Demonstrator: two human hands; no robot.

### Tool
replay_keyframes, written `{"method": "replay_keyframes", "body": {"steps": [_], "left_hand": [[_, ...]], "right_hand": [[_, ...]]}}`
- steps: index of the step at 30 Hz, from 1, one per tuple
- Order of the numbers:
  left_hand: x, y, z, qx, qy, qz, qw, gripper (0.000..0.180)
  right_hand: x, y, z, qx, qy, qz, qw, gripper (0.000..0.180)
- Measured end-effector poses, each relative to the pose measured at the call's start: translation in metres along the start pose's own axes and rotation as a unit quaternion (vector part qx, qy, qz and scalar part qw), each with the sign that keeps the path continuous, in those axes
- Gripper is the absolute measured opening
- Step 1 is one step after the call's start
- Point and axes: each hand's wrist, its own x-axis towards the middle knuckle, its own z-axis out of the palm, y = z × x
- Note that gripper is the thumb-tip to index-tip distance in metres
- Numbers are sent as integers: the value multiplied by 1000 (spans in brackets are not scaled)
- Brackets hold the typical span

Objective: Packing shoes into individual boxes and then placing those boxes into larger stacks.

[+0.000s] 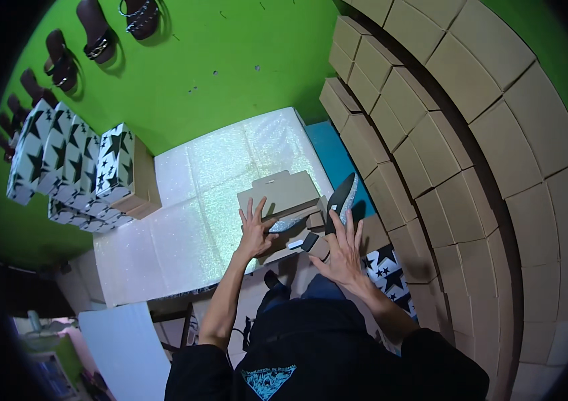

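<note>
Right hand [343, 257] touches a shoe [341, 195] (black and silver)

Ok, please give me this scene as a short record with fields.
Left hand: spread over the open cardboard box
Inside box: a silvery shoe
Right hand: at the near end of a black-and-silver shoe; grip unclear
Table: shiny pale cover
Left side: stacked star-patterned boxes
Far wall: green, with hanging sandals
Right side: stacked plain brown boxes
</note>
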Motion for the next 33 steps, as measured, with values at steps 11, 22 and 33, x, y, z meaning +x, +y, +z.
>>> {"method": "replay_keyframes", "body": {"steps": [11,22,33], "left_hand": [[23,-16,31,1,-24,-52,998,44],[16,-19,53,149,-34,-101,983,54],[15,93,7,37,115,-50,991,93]], "right_hand": [[44,40,7,9,-50,7,999,45],[71,71,13,63,-67,-38,995,45],[90,53,45,84,-40,-31,995,55]]}}
